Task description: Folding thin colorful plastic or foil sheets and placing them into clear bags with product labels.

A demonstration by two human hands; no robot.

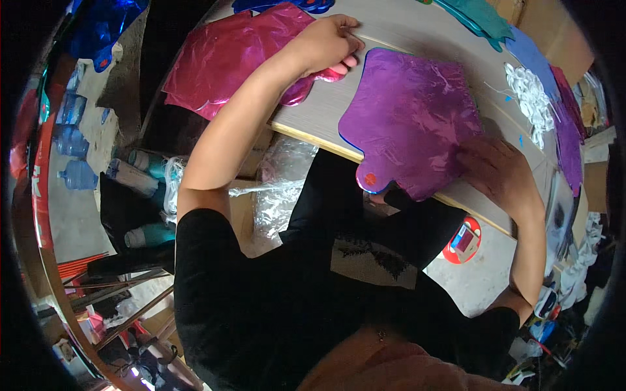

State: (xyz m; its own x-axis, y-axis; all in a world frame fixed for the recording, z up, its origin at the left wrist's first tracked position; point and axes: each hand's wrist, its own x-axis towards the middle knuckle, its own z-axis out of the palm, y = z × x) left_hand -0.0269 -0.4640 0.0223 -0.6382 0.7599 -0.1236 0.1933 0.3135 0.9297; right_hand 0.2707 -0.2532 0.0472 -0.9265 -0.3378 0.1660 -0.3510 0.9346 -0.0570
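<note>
Roughly, two hands point(326, 42) point(495, 171), one purple balloon point(411, 120), perhaps two pink balloons point(228, 52)

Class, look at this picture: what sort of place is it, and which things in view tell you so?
Probably a small workshop or packing room for foil balloons. Flat purple foil shapes and pink ones lie stacked on a wooden table, a pile of small white parts sits beside them, and rolls clutter the floor.

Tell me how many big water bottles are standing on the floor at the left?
3, as far as I can see: one highest, one below it and one lowest, stacked along the left edge. The dark rim may hide more.
</note>
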